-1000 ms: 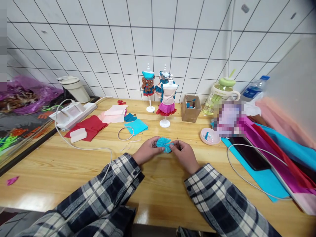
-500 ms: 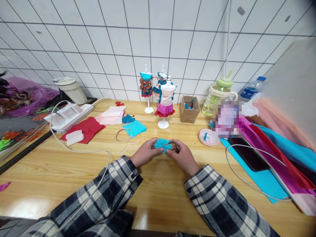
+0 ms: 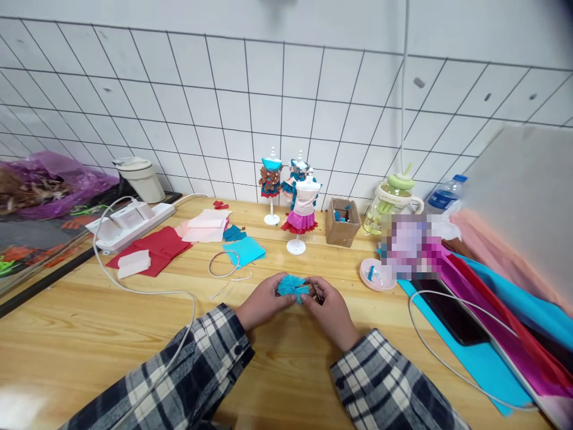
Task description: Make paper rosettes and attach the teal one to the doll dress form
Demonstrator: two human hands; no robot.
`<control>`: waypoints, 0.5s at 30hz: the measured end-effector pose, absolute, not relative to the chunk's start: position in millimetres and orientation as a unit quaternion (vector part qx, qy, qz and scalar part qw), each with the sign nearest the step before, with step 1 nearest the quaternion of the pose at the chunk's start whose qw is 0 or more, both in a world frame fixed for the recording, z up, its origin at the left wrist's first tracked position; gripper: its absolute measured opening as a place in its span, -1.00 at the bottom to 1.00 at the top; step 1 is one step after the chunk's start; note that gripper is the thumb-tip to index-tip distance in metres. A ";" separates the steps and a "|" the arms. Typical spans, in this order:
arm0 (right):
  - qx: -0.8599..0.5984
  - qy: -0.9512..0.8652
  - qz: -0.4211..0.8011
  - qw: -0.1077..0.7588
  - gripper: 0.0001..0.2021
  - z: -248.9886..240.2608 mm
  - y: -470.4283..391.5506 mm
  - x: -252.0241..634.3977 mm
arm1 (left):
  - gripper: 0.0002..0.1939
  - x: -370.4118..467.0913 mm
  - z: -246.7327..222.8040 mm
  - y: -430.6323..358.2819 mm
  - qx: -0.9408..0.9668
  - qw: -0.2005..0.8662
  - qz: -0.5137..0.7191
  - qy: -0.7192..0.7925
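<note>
A round, pleated blue piece [image 3: 292,288] is held between both hands above the front middle of the wooden table. My left hand [image 3: 268,300] grips its left side, thumb on top. At its right edge, my right hand [image 3: 329,306] pinches the piece; a small dark object, too small to make out, shows among those fingers. Beyond the hands stand small white dress forms, the nearest one [image 3: 305,206] in a pale top with a magenta and red skirt. Blue paper squares [image 3: 246,252] and a thin ring [image 3: 224,263] lie just beyond my left hand.
Red sheets [image 3: 154,249] and a white power strip [image 3: 129,226] lie at the left, its cable crossing the table. A small cardboard box [image 3: 341,230], pink dish [image 3: 378,283], green-lidded bottle [image 3: 394,200], dark phone [image 3: 452,313] and coloured sheets are at the right.
The view has tilted upward, so everything appears lower and more wall shows. Both hands still hold the blue piece, which has turned slightly between the fingers.
</note>
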State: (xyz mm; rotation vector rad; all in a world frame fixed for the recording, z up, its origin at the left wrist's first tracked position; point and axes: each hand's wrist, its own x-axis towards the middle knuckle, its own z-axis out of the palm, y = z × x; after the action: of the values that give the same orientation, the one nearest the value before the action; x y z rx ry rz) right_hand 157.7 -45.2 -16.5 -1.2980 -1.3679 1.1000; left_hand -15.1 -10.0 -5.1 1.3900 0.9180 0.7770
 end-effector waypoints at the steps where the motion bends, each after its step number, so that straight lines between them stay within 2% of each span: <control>1: -0.529 -0.557 0.445 0.460 -0.69 -16.5 -45.2 157.5 | -0.72 -14.7 -4.1 -10.8 0.605 0.603 0.336 0.397; 7: -0.529 -0.548 0.446 0.469 -0.69 -17.2 -46.1 156.7 | -0.69 -13.9 -1.3 -12.4 0.619 0.586 0.324 0.411; 15: -0.531 -0.543 0.436 0.483 -0.66 -12.4 -49.0 160.1 | -0.63 -15.0 -2.4 -10.0 0.555 0.646 0.349 0.391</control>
State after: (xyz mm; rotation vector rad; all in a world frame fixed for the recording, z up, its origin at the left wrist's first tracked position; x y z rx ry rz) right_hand 160.1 -49.0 -12.4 -1.2950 -1.3221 1.0625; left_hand -15.0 -10.0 -2.4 1.2618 0.8886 0.7946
